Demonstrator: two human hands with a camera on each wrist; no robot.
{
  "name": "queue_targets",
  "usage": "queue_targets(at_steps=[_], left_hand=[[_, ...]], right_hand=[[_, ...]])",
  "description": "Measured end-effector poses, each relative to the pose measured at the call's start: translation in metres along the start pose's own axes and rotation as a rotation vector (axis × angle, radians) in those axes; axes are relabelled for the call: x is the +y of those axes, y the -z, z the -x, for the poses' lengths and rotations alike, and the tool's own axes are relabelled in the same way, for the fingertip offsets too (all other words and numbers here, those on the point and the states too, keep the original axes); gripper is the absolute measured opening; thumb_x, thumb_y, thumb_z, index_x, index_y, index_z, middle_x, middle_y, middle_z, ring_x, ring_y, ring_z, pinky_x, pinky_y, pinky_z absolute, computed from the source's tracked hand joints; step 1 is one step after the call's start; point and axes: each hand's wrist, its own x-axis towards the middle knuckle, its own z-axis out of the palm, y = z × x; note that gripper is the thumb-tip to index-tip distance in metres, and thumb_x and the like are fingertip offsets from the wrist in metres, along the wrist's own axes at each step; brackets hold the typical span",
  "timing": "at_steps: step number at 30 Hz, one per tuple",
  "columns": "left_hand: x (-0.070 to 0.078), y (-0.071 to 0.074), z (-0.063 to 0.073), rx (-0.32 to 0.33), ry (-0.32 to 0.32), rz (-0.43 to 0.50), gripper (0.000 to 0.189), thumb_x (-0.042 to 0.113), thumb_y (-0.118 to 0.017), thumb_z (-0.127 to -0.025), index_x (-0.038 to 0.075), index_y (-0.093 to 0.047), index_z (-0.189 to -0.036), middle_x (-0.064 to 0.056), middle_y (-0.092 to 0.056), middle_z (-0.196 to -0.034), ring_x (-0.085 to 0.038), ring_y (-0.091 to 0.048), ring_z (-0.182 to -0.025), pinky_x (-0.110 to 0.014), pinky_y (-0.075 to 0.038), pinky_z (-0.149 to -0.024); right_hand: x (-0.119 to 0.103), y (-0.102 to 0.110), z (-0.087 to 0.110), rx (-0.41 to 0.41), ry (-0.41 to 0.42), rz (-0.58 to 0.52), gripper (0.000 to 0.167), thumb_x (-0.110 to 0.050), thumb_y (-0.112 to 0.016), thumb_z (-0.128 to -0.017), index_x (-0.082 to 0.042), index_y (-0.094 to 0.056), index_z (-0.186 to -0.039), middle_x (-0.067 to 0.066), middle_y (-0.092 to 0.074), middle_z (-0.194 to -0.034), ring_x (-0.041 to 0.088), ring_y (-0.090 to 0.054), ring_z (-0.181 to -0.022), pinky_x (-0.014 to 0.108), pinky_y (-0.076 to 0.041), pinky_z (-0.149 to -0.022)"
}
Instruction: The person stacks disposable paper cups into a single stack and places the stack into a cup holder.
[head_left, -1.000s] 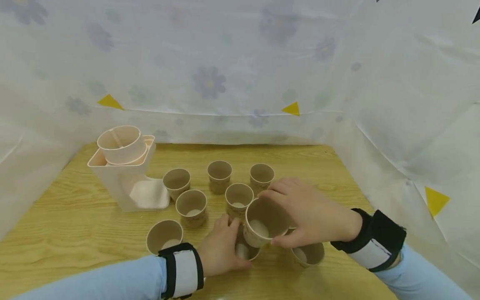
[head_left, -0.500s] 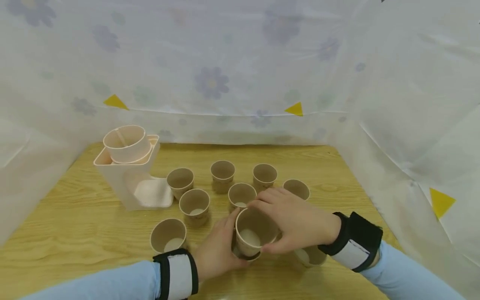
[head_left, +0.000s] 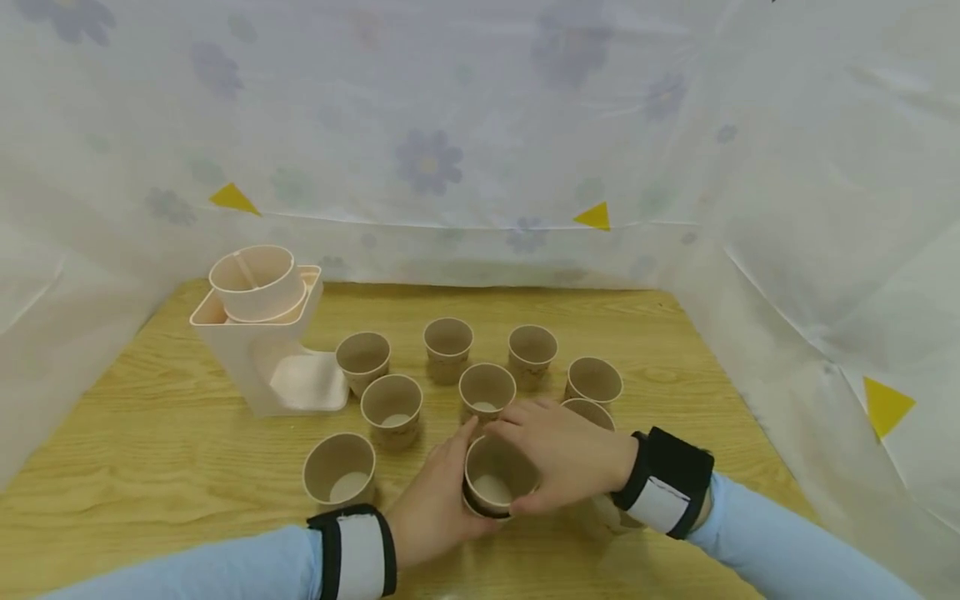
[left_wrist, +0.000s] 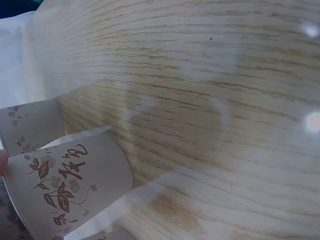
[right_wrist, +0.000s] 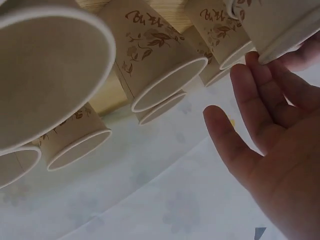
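My right hand (head_left: 566, 450) pinches a brown paper cup (head_left: 497, 475) by its rim, thumb at the near side and fingers at the far side. This cup sits inside another paper cup (left_wrist: 85, 185), nested with its rim close to the lower rim. Around the lower cup my left hand (head_left: 435, 508) curls, thumb in front and fingers behind. In the left wrist view the lower cup shows a brown leaf-and-flower print, and a fingertip (left_wrist: 3, 162) touches it near the rim. The right wrist view has the right hand's fingers (right_wrist: 250, 95) at a cup rim.
Several upright paper cups stand around the hands, among them one at the left (head_left: 340, 471), one behind (head_left: 487, 392) and one at the right (head_left: 594, 381). A cream plastic stand with a round top (head_left: 255, 292) is at the back left. White cloth (head_left: 427, 100) walls the wooden table.
My right hand has moved left and down, bringing its cup into the cup at my left hand. The left hand has closed further around the lower cup. Cups at the right have come into sight.
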Motion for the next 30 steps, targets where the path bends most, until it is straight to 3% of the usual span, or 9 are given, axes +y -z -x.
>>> queue_targets(at_steps=[11, 16, 21, 26, 30], left_hand=[[0.004, 0.000, -0.002, 0.005, -0.029, -0.021, 0.106, 0.020, -0.085, -0.062, -0.003, -0.021, -0.144, -0.022, -0.047, -0.131, -0.036, -0.044, -0.123, -0.050, -0.040, -0.100], [0.004, 0.001, -0.002, -0.011, -0.029, -0.031, 0.106, 0.020, -0.085, -0.064, -0.002, -0.020, -0.145, -0.022, -0.046, -0.130, -0.035, -0.044, -0.121, -0.049, -0.041, -0.099], [0.004, 0.001, -0.001, -0.020, -0.017, -0.026, 0.104, 0.021, -0.083, -0.065, -0.002, -0.020, -0.145, -0.024, -0.044, -0.132, -0.035, -0.044, -0.122, -0.049, -0.041, -0.099], [0.005, 0.002, 0.000, -0.015, -0.016, -0.042, 0.103, 0.021, -0.082, -0.066, -0.003, -0.020, -0.145, -0.025, -0.041, -0.136, -0.037, -0.041, -0.125, -0.050, -0.040, -0.101], [0.007, 0.001, 0.001, -0.015, -0.032, -0.056, 0.102, 0.021, -0.081, -0.067, -0.003, -0.020, -0.144, -0.025, -0.042, -0.135, -0.038, -0.042, -0.124, -0.050, -0.041, -0.100]], right_hand=[[-0.003, -0.011, -0.007, -0.084, -0.030, 0.030, 0.086, -0.050, -0.077, -0.065, -0.007, -0.044, -0.132, 0.000, -0.056, -0.126, 0.014, -0.051, -0.117, 0.037, -0.040, -0.096], [0.005, -0.004, 0.005, -0.058, -0.050, 0.031, 0.086, -0.058, -0.073, -0.067, -0.008, -0.046, -0.131, 0.001, -0.056, -0.124, 0.017, -0.052, -0.117, 0.040, -0.042, -0.097], [0.020, 0.005, 0.027, -0.006, -0.117, 0.071, 0.075, -0.057, -0.073, -0.068, -0.008, -0.054, -0.121, 0.002, -0.057, -0.112, 0.020, -0.053, -0.105, 0.042, -0.043, -0.092], [0.035, 0.002, 0.037, 0.065, -0.216, 0.192, 0.062, -0.049, -0.071, -0.075, -0.003, -0.057, -0.113, 0.007, -0.059, -0.099, 0.024, -0.057, -0.092, 0.041, -0.047, -0.078], [0.045, -0.003, 0.039, 0.038, -0.321, 0.223, 0.067, -0.051, -0.071, -0.074, 0.001, -0.058, -0.114, 0.009, -0.060, -0.100, 0.026, -0.058, -0.091, 0.041, -0.049, -0.077]])
